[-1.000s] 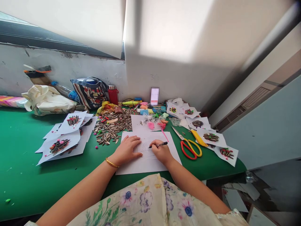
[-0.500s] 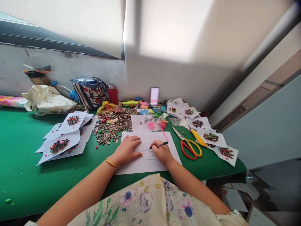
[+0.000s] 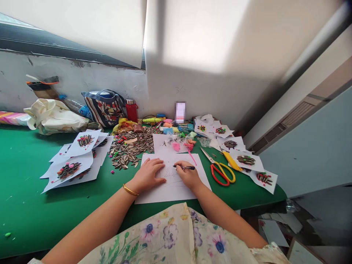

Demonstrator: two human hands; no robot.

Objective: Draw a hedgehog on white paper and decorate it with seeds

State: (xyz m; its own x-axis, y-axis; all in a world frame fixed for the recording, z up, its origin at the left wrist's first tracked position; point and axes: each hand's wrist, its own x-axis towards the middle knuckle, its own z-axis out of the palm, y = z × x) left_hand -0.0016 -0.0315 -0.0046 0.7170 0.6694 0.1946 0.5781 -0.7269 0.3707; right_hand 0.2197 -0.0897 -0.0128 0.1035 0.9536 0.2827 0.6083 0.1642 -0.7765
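A white sheet of paper (image 3: 159,196) lies in front of me on the green table, with a small pen drawing in its middle. My left hand (image 3: 150,174) rests flat on the sheet's left part, fingers spread and holding nothing. In my right hand (image 3: 188,176) a dark pen (image 3: 188,167) is gripped between thumb and fingers, its tip at the upper part of the drawing. To the right of the sheet lie scissors (image 3: 220,170) with one red and one yellow handle, blades apart.
Striped sunflower seeds (image 3: 134,148) are heaped behind the sheet. Cards with seed pictures stand in stacks at the left (image 3: 70,170) and right (image 3: 247,160). A yellow strip (image 3: 231,161) lies by the scissors. Bags, a red flask (image 3: 131,111) and a phone (image 3: 180,112) line the wall.
The pen tip has moved up a little on the sheet, and the pen now lies more level in my right hand. My left hand stays in place.
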